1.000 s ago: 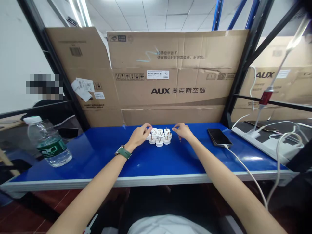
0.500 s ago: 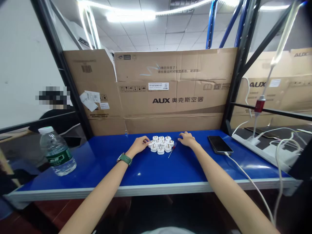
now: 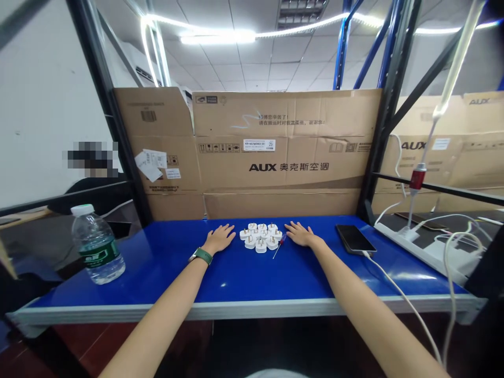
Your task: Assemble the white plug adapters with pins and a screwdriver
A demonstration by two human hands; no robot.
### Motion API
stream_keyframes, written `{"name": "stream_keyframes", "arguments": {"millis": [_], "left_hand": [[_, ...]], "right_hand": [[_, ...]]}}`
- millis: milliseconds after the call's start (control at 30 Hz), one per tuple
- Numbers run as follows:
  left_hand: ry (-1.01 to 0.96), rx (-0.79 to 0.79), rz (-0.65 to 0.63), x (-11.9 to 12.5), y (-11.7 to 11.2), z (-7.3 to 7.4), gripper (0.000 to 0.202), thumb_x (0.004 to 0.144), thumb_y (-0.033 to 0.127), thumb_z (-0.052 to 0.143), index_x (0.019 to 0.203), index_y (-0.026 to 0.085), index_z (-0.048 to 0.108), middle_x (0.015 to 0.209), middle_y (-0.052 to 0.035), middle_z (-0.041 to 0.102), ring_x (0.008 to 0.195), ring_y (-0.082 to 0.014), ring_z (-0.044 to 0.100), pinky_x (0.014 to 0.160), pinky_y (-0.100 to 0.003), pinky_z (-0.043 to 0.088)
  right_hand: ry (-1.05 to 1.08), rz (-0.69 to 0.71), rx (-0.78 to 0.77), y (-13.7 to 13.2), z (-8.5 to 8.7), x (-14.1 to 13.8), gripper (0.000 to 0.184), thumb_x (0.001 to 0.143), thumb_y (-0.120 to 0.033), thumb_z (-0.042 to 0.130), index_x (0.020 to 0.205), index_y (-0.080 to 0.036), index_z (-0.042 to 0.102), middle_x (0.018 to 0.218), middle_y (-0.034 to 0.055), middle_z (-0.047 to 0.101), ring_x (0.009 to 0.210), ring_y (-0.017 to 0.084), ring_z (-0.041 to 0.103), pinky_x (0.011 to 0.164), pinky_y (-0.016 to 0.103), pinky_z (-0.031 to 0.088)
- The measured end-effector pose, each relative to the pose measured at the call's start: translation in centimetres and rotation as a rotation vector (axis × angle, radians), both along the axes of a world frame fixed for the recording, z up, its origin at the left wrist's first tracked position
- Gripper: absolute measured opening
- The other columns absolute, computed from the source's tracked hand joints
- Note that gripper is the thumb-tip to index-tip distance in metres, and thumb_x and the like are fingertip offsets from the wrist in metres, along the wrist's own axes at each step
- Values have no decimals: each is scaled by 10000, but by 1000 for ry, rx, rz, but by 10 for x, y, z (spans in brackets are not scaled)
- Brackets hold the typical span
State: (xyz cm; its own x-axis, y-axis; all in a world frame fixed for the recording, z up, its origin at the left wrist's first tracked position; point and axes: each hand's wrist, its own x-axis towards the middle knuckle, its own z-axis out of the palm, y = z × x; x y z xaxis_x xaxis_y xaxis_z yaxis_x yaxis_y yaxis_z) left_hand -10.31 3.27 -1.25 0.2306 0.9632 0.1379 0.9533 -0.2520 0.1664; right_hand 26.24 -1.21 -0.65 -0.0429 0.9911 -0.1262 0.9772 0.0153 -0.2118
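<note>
A cluster of several white plugs (image 3: 260, 236) with metal prongs up sits on the blue table (image 3: 236, 273) near its back. My left hand (image 3: 221, 237) lies flat on the table just left of the cluster, fingers spread, holding nothing; a green watch is on that wrist. My right hand (image 3: 300, 234) rests flat to the right of the plugs, fingers stretched out and empty. A small red-handled screwdriver (image 3: 279, 247) lies on the table between the plugs and my right hand.
A water bottle (image 3: 97, 245) stands at the table's left. A black phone (image 3: 354, 239) on a white cable lies at the right, beside a power strip (image 3: 417, 247) with tangled cords. Cardboard boxes (image 3: 283, 152) wall the back. A person sits at far left.
Both hands let go of the plug cluster, moved slightly outward and flattened on the table. The screwdriver now lies on the table. The camera tilted upward.
</note>
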Motion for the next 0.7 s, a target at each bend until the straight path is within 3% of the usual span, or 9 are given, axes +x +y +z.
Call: {"name": "stream_keyframes", "arguments": {"millis": [267, 700], "left_hand": [[45, -58, 9, 2, 3, 1, 658, 1001, 591, 232, 1592, 323, 343, 1683, -40, 248, 1558, -325, 218, 1225, -626, 157], [78, -120, -1, 0, 11, 5, 642, 998, 571, 281, 1595, 341, 331, 1678, -43, 230, 1560, -338, 200, 1217, -627, 187]], "right_hand": [[13, 19, 23, -1, 5, 3, 595, 1046, -511, 263, 1620, -352, 260, 1719, 14, 146, 1587, 264, 118, 1237, 597, 124], [2, 49, 28, 6, 7, 7, 590, 1044, -489, 333, 1612, -332, 296, 1710, 38, 190, 1574, 274, 182, 1232, 547, 218]]}}
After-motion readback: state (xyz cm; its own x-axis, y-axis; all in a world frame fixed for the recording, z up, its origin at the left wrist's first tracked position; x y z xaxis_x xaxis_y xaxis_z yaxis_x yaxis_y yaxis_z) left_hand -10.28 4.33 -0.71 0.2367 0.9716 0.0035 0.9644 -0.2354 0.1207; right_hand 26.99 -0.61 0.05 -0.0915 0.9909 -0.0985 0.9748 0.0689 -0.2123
